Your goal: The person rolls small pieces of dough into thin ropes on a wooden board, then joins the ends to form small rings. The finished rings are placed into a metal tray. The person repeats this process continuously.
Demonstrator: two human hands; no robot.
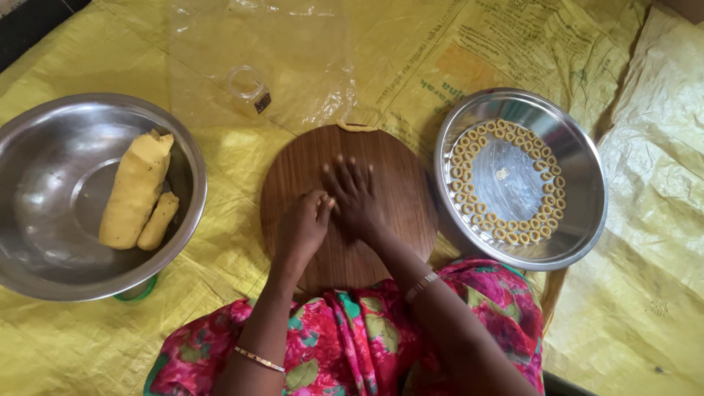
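I see a yellow sheet (645,220) under a steel bowl (44,271) of dough logs (136,191), a round wooden board (389,183) and a steel plate (579,220) of dough rings (506,233). Both hands press on the board: right hand (356,194) flat, fingers spread; left hand (304,224) curled beside it. Probably dough underneath, hidden. Uneven pressure could snap it.

1. The left hand (302,229) and right hand (357,199) are bare, without rings or gloves.
2. A thin gold-coloured bangle (258,359) circles the left forearm.
3. A slim band, silver and reddish, (421,284) sits at the right wrist.
4. Both forearms are uncovered; no sleeves show.
5. The garment (345,345) over the lap is bright pink and red cloth with green leaf shapes in a flower print.
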